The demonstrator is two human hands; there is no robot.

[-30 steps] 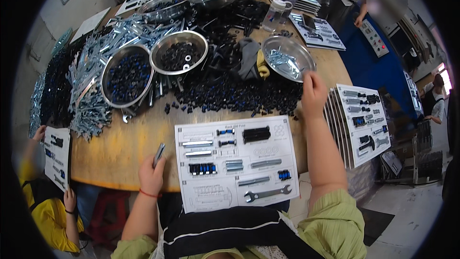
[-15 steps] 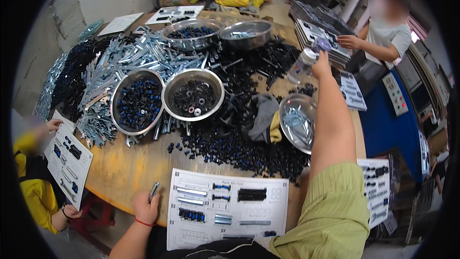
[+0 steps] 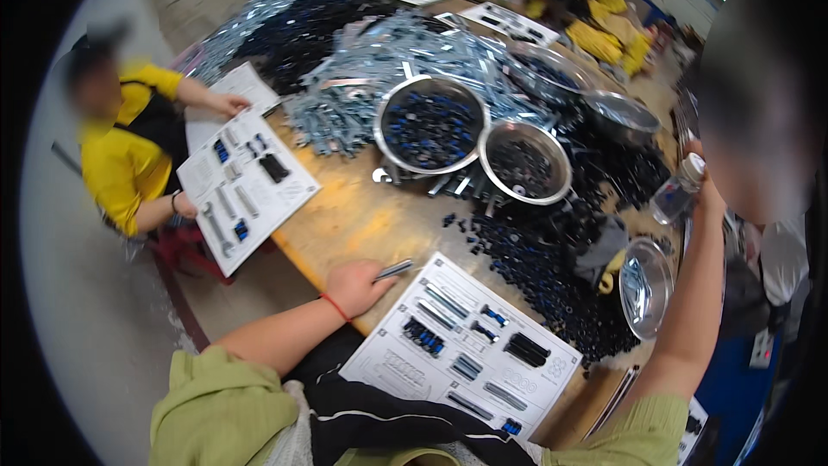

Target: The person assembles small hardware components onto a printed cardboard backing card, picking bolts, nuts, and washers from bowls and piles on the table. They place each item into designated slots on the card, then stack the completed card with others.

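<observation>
My left hand point(image 3: 355, 286) rests by the table's front edge, its fingers closed on a short silver metal tube point(image 3: 394, 270). My right arm stretches to the far right, where my right hand point(image 3: 710, 192) grips a clear bottle point(image 3: 674, 198) with a white cap near its neck; the fingers are partly hidden. Between my arms, overlapping the table edge, lies a white printed sheet point(image 3: 536, 390) with pictures of bolts, tubes and black parts. A steel bowl point(image 3: 640, 328) with clear packets sits inside my right forearm.
Steel bowls of blue-black bolts point(image 3: 431, 127) and dark washers point(image 3: 520, 164) stand mid-table. Silver wrenches and brackets point(image 3: 345, 103) heap behind; loose black bolts point(image 3: 552, 280) spread in front. A person in yellow point(image 3: 142, 155) holds another sheet point(image 3: 250, 192) at left. Another person point(image 3: 759, 103) leans close at right.
My view has swung left, so the table appears turned and shifted right. More of the person in yellow shows. The person at right appears much closer. Both my hands keep their grip.
</observation>
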